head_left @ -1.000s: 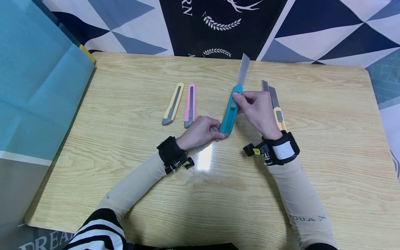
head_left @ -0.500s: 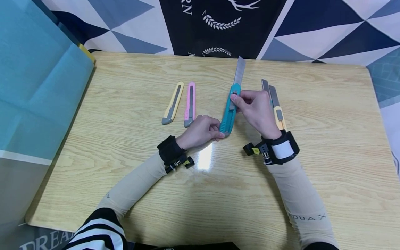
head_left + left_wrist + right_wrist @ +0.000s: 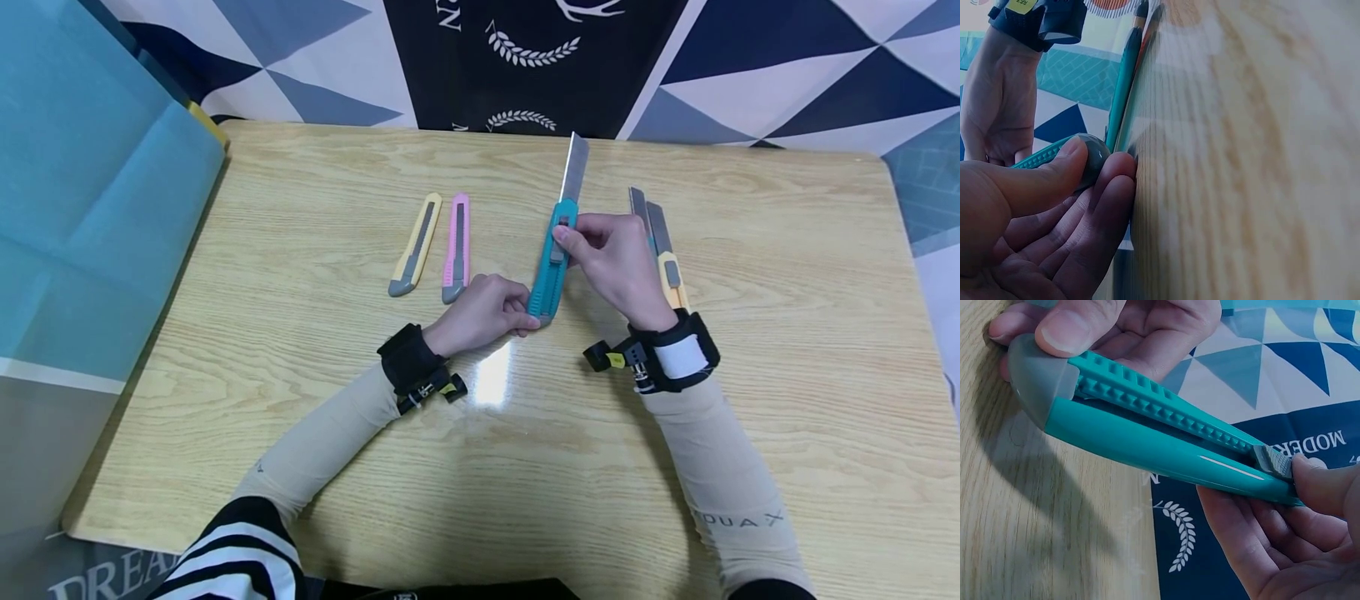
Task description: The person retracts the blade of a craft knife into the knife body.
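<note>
A teal utility knife [image 3: 550, 279] is held at a slant above the table, its long blade [image 3: 574, 167] extended toward the far edge. My left hand [image 3: 486, 315] pinches its grey end cap [image 3: 1040, 381] between thumb and fingers. Farther up the handle my right hand [image 3: 618, 262] grips the body, the thumb against the grey slider [image 3: 1274, 461]. To the left lie a yellow utility knife [image 3: 416, 247] and a pink utility knife [image 3: 456, 250], with no blade showing. Beside my right hand lies another yellow utility knife [image 3: 671, 279] with its blade out.
Another teal utility knife [image 3: 1124, 87] lies partly hidden behind my right hand, its blade [image 3: 637, 204] showing in the head view. All rest on a wood-grain table [image 3: 810, 350]. Patterned cloth [image 3: 330, 58] hangs beyond the far edge, and a blue panel [image 3: 97, 208] borders the left.
The held teal knife has swung slightly left at its blade end, with my right hand shifting a little along with it. The left hand keeps its place.
</note>
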{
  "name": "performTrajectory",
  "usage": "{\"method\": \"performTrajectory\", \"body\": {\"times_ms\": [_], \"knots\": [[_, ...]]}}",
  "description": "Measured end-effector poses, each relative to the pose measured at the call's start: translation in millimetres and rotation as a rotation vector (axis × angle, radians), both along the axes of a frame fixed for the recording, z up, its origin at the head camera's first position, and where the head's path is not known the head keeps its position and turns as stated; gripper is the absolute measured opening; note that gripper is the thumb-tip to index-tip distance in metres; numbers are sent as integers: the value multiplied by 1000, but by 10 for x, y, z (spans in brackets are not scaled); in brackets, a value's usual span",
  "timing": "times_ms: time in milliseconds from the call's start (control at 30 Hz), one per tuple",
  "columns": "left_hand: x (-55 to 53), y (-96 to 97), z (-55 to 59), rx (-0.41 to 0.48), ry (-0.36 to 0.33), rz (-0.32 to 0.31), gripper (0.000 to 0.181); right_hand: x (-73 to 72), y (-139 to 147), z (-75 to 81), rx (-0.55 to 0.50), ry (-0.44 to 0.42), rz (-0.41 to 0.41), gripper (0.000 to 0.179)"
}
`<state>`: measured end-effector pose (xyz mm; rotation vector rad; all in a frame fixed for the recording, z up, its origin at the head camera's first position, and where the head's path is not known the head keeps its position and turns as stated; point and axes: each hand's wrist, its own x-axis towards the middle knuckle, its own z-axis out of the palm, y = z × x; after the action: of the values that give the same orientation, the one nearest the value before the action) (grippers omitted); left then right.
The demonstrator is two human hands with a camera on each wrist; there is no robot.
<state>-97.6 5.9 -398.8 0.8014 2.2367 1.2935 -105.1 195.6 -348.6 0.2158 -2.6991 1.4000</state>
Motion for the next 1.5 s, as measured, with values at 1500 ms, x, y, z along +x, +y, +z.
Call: {"method": "performTrajectory", "body": {"times_ms": [1500], "knots": [[-10,-8,-5,0,-37,5,8,-42,-2,-101,-98,-179,91,36]]}}
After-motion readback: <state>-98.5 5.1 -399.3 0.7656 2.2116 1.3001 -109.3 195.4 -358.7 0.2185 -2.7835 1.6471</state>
